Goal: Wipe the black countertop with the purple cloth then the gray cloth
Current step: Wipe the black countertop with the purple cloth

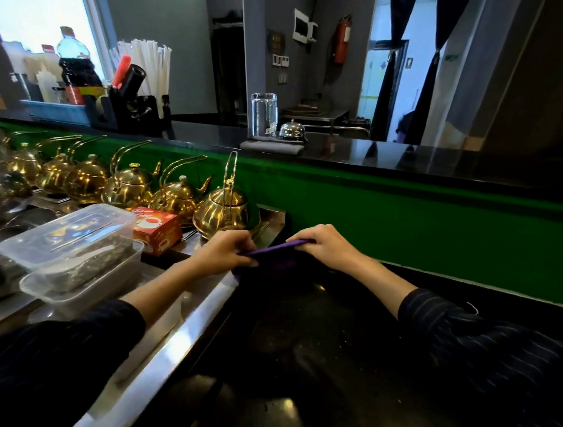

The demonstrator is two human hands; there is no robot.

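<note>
The purple cloth (277,261) hangs stretched between my two hands just above the far end of the black countertop (316,358). My left hand (226,251) pinches its left corner, and my right hand (323,245) grips its right corner. The cloth's lower part droops onto the dark surface. A folded gray cloth (271,146) lies on the raised black ledge (435,164) behind the green wall, under a glass and a bell.
Several brass teapots (223,211) line a steel tray at left, close to my left hand. A red tea box (156,229) and stacked plastic containers (78,247) sit on the steel counter. A glass (264,113) and a bell (292,130) stand on the ledge.
</note>
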